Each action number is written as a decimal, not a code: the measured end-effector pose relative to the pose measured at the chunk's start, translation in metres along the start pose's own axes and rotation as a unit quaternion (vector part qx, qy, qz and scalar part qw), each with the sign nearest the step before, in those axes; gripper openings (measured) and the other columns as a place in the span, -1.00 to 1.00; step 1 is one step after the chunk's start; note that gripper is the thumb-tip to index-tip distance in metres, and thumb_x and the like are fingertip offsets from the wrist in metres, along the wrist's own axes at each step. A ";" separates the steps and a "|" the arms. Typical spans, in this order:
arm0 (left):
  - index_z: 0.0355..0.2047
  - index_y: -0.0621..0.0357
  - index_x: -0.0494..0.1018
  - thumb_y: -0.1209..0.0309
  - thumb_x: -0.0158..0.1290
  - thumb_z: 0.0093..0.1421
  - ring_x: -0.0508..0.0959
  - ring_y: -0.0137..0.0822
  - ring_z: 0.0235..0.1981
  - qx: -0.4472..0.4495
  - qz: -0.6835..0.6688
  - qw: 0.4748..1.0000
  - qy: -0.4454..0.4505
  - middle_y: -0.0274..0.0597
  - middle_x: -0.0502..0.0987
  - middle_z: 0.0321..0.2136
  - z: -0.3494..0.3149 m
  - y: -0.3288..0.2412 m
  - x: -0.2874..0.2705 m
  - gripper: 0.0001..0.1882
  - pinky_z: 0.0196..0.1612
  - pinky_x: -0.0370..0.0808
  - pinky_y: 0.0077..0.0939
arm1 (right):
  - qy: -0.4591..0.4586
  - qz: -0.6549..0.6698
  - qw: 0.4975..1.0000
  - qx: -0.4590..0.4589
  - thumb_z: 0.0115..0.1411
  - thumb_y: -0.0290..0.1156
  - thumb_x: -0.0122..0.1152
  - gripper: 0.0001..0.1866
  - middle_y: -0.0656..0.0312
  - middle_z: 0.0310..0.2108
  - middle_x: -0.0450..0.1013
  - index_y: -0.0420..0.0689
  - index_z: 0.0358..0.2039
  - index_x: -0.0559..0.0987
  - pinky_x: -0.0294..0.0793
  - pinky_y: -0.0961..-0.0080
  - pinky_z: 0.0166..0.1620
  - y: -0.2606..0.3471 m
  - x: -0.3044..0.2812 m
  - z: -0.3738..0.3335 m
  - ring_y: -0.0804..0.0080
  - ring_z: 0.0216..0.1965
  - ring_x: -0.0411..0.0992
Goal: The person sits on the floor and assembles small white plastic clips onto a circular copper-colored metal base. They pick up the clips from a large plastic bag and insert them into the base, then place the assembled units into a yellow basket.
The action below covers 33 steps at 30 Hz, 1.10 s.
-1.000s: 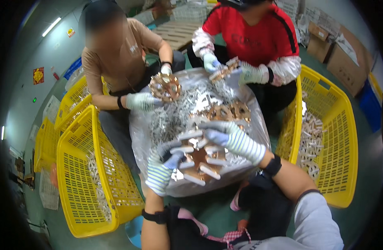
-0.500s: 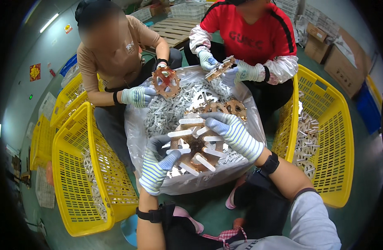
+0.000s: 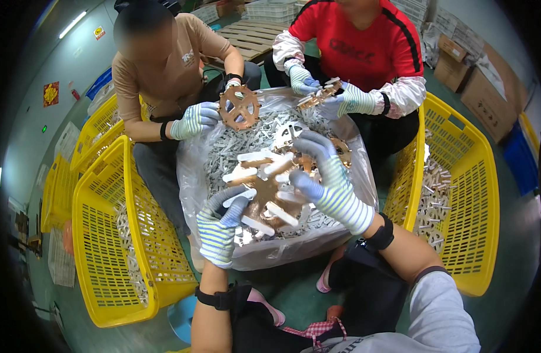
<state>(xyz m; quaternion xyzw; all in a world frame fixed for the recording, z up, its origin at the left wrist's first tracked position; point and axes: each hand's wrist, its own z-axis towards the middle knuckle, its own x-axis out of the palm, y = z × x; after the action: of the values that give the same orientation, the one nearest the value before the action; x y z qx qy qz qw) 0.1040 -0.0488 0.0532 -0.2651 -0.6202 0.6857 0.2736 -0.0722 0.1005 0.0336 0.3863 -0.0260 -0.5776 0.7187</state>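
Observation:
My gloved left hand (image 3: 219,232) pinches the left edge of a copper-coloured wheel-shaped disc (image 3: 269,197), which carries several flat white strips (image 3: 257,226) pointing outward round its rim. The disc is tilted and partly smeared by motion. At its right side, my gloved right hand (image 3: 344,194) has thumb and fingers spread apart, with nothing seen between them. The thumb lies close to the disc's strips; whether it touches them I cannot tell. Below the disc, loose grey-white strips (image 3: 226,154) fill a container lined with a clear plastic bag (image 3: 270,257). More discs (image 3: 341,152) lie on them, partly hidden by my right hand.
Across the container, a person in tan holds a copper-coloured disc (image 3: 239,107); another in red holds a similar disc (image 3: 320,94) with strips. Yellow baskets with metal parts stand at left (image 3: 103,259) and right (image 3: 467,247). Cardboard boxes (image 3: 488,106) and a wooden pallet (image 3: 247,38) are behind.
My right hand has come off the disc's upper rim and its fingers have spread. The disc has turned and tilted in my left hand. The person in tan has turned their disc to face me.

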 end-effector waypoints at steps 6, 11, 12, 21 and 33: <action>-0.16 0.29 0.57 0.47 0.18 0.16 0.56 -0.45 -0.25 0.028 -0.060 0.998 -0.024 -0.17 0.61 -0.27 -0.001 0.007 -0.005 -0.76 -0.18 0.48 -0.61 | 0.139 -0.093 0.970 -0.177 -0.09 -0.18 0.39 -0.61 0.06 0.05 0.36 -0.03 -0.25 0.51 0.15 -0.04 0.21 0.042 -0.005 0.005 -0.05 0.12 0.28; -0.14 0.31 0.56 0.47 0.17 0.17 0.56 -0.45 -0.24 0.045 -0.086 0.995 -0.013 -0.17 0.61 -0.25 -0.001 0.009 -0.005 -0.74 -0.17 0.48 -0.62 | 0.143 -0.106 0.968 -0.177 -0.05 -0.25 0.35 -0.67 0.07 0.08 0.35 -0.01 -0.25 0.51 0.14 -0.10 0.20 0.037 -0.006 0.006 -0.05 0.17 0.25; -0.14 0.31 0.56 0.47 0.17 0.17 0.56 -0.45 -0.23 0.047 -0.090 0.995 -0.011 -0.17 0.61 -0.24 -0.001 0.008 -0.005 -0.75 -0.16 0.48 -0.62 | 0.144 -0.105 0.967 -0.182 -0.06 -0.25 0.34 -0.66 0.07 0.08 0.35 -0.01 -0.24 0.51 0.14 -0.10 0.20 0.038 -0.006 0.007 -0.05 0.17 0.25; -0.17 0.30 0.54 0.46 0.13 0.21 0.58 -0.45 -0.23 0.078 -0.118 0.990 -0.004 -0.16 0.61 -0.23 0.001 0.006 -0.008 -0.79 -0.14 0.49 -0.63 | 0.097 0.017 0.988 -0.123 0.06 -0.21 0.30 -0.50 0.01 0.12 0.29 -0.07 0.02 0.47 0.16 0.06 0.22 0.033 -0.011 0.008 -0.01 0.15 0.25; -0.15 0.30 0.51 0.44 0.09 0.22 0.59 -0.35 -0.19 -0.009 -0.091 0.991 0.094 -0.11 0.60 -0.24 -0.001 0.015 -0.007 -0.77 -0.12 0.50 -0.54 | 0.126 0.368 0.879 0.275 0.33 -0.18 0.08 -0.49 0.22 0.05 0.41 -0.22 0.18 0.38 0.29 0.54 0.15 0.020 -0.013 0.005 0.52 0.07 0.33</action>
<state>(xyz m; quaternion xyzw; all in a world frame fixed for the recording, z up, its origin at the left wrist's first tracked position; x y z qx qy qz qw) 0.1096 -0.0542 0.0385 -0.2738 -0.6195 0.6242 0.3893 -0.0631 0.1093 0.0541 0.6007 -0.2332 -0.1876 0.7413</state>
